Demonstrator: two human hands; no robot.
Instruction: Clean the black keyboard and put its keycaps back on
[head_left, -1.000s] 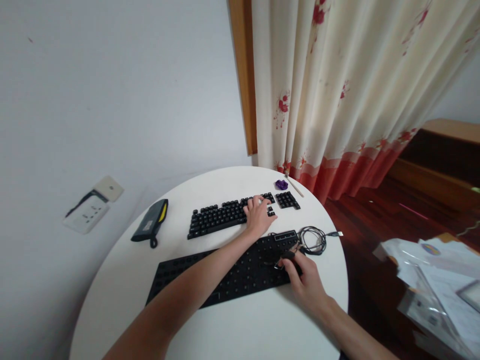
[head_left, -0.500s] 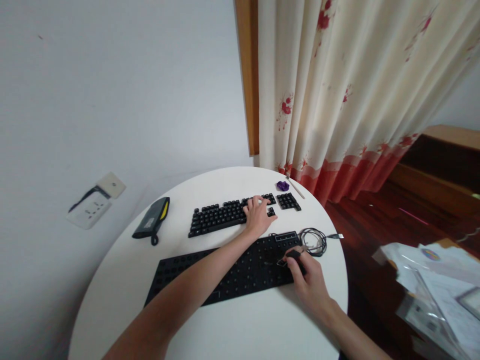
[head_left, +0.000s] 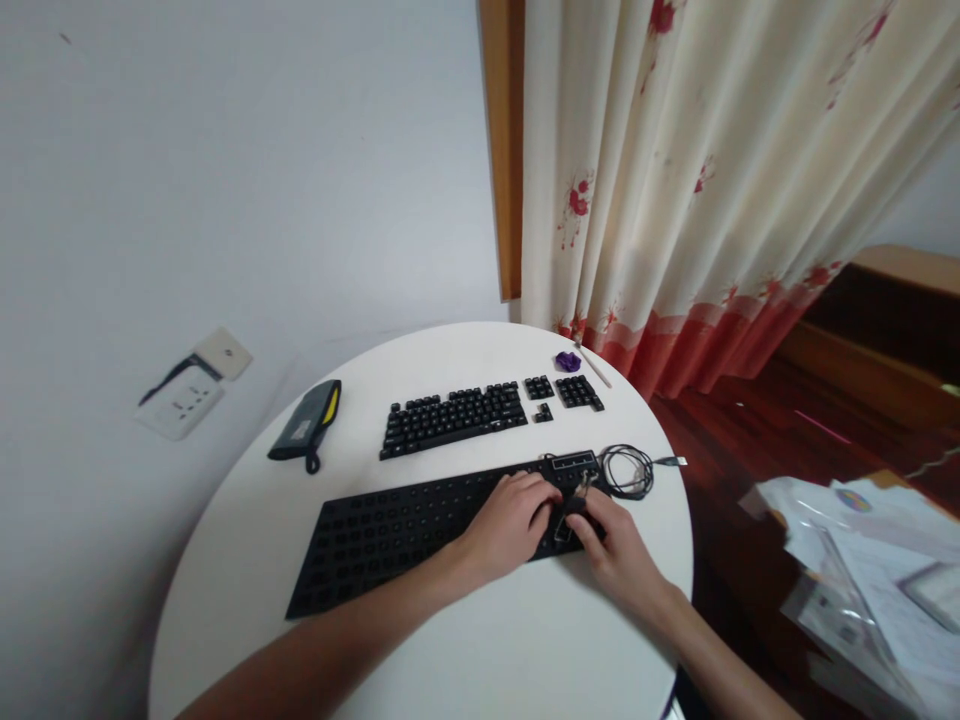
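Resting on the right end of the bare keyboard frame, near the counter front, the left hand is seen curled loosely over it, while a small dark metal tool is pinched in the right hand just beside. Behind the frame, the laid-out black keycaps are spread in rows. A coiled cable, grey-and-yellow pouch and purple object are scattered around.

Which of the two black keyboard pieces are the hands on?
The near one, the bare keyboard base without keycaps; both hands rest at its right end. The far set of keycaps lies untouched.
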